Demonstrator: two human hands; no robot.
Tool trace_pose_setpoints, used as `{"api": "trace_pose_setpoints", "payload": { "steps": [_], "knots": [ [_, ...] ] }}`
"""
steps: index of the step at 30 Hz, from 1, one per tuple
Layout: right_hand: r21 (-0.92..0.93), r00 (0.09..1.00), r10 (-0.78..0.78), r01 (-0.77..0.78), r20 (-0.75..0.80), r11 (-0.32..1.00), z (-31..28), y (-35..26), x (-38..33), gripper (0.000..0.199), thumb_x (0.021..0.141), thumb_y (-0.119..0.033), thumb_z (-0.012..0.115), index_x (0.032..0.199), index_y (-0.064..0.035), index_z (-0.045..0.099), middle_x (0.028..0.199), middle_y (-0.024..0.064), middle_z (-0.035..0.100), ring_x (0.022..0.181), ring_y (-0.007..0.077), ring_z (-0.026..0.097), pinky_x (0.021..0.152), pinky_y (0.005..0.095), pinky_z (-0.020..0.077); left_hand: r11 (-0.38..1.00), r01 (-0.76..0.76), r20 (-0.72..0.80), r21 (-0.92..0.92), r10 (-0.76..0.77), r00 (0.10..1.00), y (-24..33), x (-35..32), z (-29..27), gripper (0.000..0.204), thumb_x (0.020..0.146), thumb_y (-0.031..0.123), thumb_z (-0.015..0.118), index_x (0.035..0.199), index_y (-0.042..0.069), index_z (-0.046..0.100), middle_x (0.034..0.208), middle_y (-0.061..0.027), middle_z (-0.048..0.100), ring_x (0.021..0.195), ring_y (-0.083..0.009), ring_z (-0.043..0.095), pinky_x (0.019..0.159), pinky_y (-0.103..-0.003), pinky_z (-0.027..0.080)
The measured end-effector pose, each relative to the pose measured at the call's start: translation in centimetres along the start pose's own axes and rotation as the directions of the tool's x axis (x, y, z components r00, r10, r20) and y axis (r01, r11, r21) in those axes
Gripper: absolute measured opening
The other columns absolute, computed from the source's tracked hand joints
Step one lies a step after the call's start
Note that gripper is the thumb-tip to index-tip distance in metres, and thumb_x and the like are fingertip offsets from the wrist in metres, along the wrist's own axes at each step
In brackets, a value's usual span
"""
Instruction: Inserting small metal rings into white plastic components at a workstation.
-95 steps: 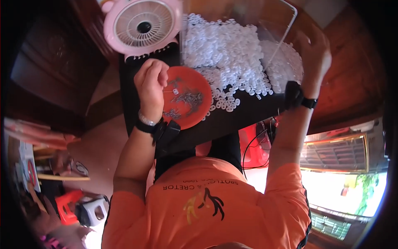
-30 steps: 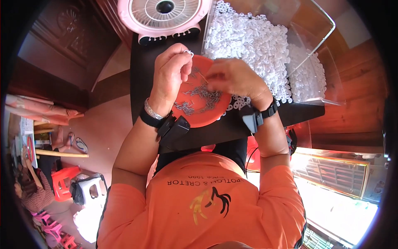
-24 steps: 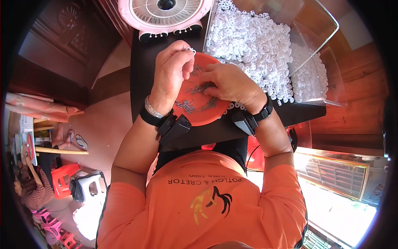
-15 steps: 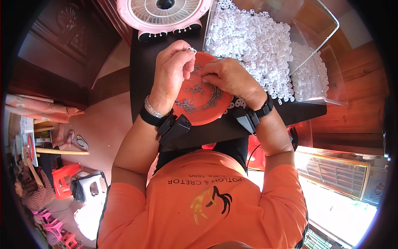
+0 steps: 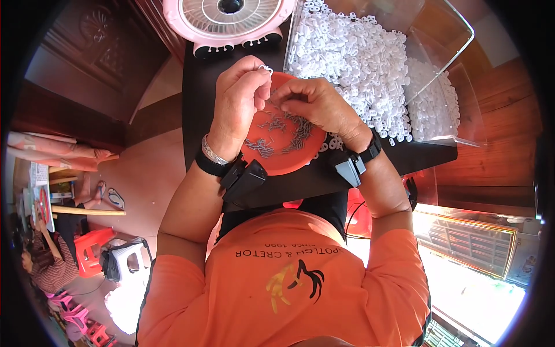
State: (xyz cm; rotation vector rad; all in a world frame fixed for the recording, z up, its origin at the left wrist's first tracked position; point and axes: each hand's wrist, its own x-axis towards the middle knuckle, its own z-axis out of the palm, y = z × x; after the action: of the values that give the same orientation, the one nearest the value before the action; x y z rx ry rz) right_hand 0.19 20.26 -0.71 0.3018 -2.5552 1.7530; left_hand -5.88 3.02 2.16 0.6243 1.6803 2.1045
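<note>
My left hand (image 5: 238,98) is closed at the far left rim of a round orange dish (image 5: 280,165). Between its thumb and forefinger is a small white plastic piece (image 5: 266,69) with holes in it. Small grey metal screws or pins (image 5: 300,136) lie scattered in the dish. Over the dish's far side, my right hand (image 5: 324,107) has its thumb and forefinger pinched close together near the left fingers. What its fingertips hold, if anything, is too small to make out.
A clear plastic bin (image 5: 457,55) with a heap of white plastic pieces (image 5: 352,58) stands at the far right of the black table (image 5: 202,115). A pink fan (image 5: 254,29) is at the far left. Plastic stools (image 5: 92,251) and another person (image 5: 55,266) are at left.
My right hand has risen slightly from the dish and moved left, closer to my left fingers. My left hand keeps its grip on the white piece and has hardly moved.
</note>
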Motion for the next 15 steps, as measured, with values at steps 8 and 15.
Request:
{"api": "trace_pose_setpoints", "payload": {
  "steps": [8,15],
  "knots": [
    [0.117,0.996,-0.011,0.022,-0.087,0.993,-0.29,0.02,0.15,0.015,0.083,-0.003,0.061,0.098,0.0000,0.064,0.084,0.0036,0.066,0.075,0.0098,0.059,0.070,0.0239,0.0488,0.999,0.026,0.025,0.022,-0.027,0.999,0.12,-0.01,0.26,0.018,0.085,0.019,0.050,0.072,0.008,0.053,0.062,0.0014,0.052,0.051,-0.0045,0.044,0.046,-0.018,0.029],
    [0.341,0.998,0.052,-0.036,-0.038,0.940,-0.57,-0.63,0.01,0.014,0.086,-0.001,0.057,0.100,0.0015,0.061,0.083,0.0026,0.063,0.073,0.0070,0.056,0.067,0.0213,0.0476,0.997,0.032,0.021,0.066,-0.033,0.999,-0.15,0.06,0.21,0.017,0.086,0.018,0.050,0.075,0.006,0.055,0.066,0.0009,0.054,0.056,-0.0047,0.046,0.050,-0.018,0.033]
  ]
}}
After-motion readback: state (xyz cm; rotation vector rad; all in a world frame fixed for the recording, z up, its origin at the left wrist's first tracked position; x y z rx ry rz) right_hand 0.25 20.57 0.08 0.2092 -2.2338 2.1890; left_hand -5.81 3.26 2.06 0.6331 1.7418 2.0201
